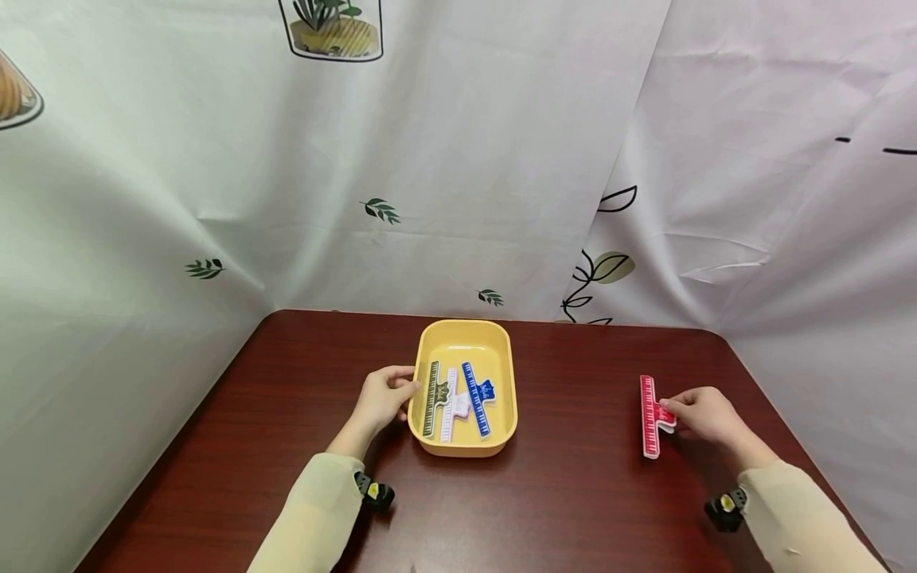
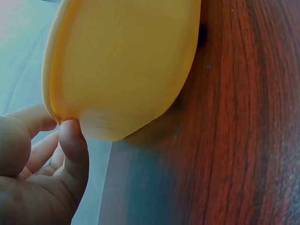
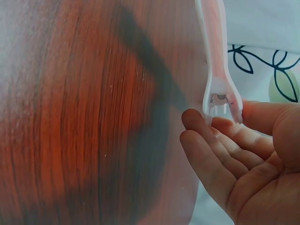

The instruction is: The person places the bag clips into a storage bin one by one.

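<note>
My left hand [image 1: 380,399] pinches the left rim of a yellow tray [image 1: 510,382] between thumb and fingers; the left wrist view shows this grip on the tray wall [image 2: 126,70] up close. Three long-edged clips printed with piano keys lie in the tray: a dark green clip [image 1: 432,398], a pale pink clip [image 1: 450,406] and a blue clip [image 1: 476,398]. Off to the right, my right hand [image 1: 705,414] pinches a red clip [image 1: 649,418] by its handle. From the side, in the right wrist view, the clip's spring end [image 3: 220,96] sits between thumb and fingers.
Both hands work over a dark reddish wooden table [image 1: 573,501] with rounded far corners. Behind it hangs a white cloth [image 1: 458,159] with leaf prints. A small black device [image 1: 376,493] is strapped at the left wrist, and another [image 1: 727,509] at the right.
</note>
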Tool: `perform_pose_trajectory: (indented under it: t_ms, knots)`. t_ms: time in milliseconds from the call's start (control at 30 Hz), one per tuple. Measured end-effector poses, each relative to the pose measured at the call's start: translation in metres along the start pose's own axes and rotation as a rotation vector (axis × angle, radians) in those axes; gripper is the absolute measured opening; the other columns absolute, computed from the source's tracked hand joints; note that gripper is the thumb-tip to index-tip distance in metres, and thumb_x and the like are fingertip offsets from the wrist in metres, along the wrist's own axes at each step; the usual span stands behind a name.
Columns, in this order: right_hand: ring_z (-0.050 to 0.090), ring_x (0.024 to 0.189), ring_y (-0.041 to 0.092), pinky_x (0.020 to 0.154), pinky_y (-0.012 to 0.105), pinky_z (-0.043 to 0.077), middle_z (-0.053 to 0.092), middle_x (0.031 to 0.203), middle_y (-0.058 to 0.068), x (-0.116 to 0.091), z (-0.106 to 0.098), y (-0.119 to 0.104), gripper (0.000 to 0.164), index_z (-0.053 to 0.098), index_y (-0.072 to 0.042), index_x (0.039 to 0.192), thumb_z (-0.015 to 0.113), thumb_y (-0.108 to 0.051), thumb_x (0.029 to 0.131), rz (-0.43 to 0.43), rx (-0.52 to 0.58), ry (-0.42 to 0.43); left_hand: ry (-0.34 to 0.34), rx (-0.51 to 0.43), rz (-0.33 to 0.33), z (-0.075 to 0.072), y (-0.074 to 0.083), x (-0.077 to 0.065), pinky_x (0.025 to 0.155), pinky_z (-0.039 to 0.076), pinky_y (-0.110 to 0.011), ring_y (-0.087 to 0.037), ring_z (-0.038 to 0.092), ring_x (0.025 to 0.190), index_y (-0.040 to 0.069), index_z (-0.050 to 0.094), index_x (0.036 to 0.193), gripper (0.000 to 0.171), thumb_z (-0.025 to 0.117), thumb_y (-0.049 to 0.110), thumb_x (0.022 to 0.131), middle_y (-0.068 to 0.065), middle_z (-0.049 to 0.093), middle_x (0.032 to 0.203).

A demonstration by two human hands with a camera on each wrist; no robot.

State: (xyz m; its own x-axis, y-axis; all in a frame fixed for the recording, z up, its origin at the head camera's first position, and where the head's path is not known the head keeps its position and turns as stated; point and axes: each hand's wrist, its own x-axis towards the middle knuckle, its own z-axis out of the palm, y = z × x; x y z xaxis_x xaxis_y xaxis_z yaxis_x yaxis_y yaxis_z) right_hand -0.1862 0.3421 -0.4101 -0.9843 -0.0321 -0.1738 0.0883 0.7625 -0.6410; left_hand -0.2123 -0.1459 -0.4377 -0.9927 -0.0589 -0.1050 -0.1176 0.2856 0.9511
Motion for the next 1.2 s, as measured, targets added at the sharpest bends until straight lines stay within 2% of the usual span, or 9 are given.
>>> perform_pose_trajectory:
  t_ms: [467, 733, 1200]
  knots:
    - [0.061, 0.058, 0.012, 0.053, 0.029, 0.057, 0.061, 0.066, 0.001, 0.004, 0.006, -0.009, 0.033, 0.063, 0.016, 0.101, 0.057, -0.015, 0.093, -0.043, 0.016, 0.01, 0.003, 0.005, 0.005, 0.0, 0.001, 0.001, 0.042, 0.048, -0.024, -0.011, 0.052, 0.05, 0.0, 0.06, 0.122, 0.039, 0.067, 0.007, 0.085, -0.011, 0.064, 0.083]
    - [0.063, 0.06, 0.015, 0.055, 0.032, 0.058, 0.062, 0.069, 0.004, 0.004, 0.01, -0.014, 0.032, 0.062, 0.016, 0.103, 0.057, -0.014, 0.092, -0.036, 0.045, 0.005, 0.003, 0.004, 0.002, 0.0, 0.001, -0.001, 0.041, 0.047, -0.023, -0.012, 0.052, 0.049, 0.001, 0.061, 0.121, 0.038, 0.067, 0.007, 0.085, -0.011, 0.064, 0.083]
    - [0.061, 0.058, 0.013, 0.052, 0.031, 0.057, 0.062, 0.067, 0.002, 0.003, 0.015, -0.022, 0.029, 0.065, 0.013, 0.1, 0.058, -0.014, 0.092, -0.051, 0.044, 0.021, -0.003, -0.003, -0.005, 0.0, 0.0, -0.001, 0.04, 0.046, -0.023, -0.01, 0.052, 0.049, 0.0, 0.06, 0.122, 0.037, 0.066, 0.008, 0.086, -0.011, 0.064, 0.084]
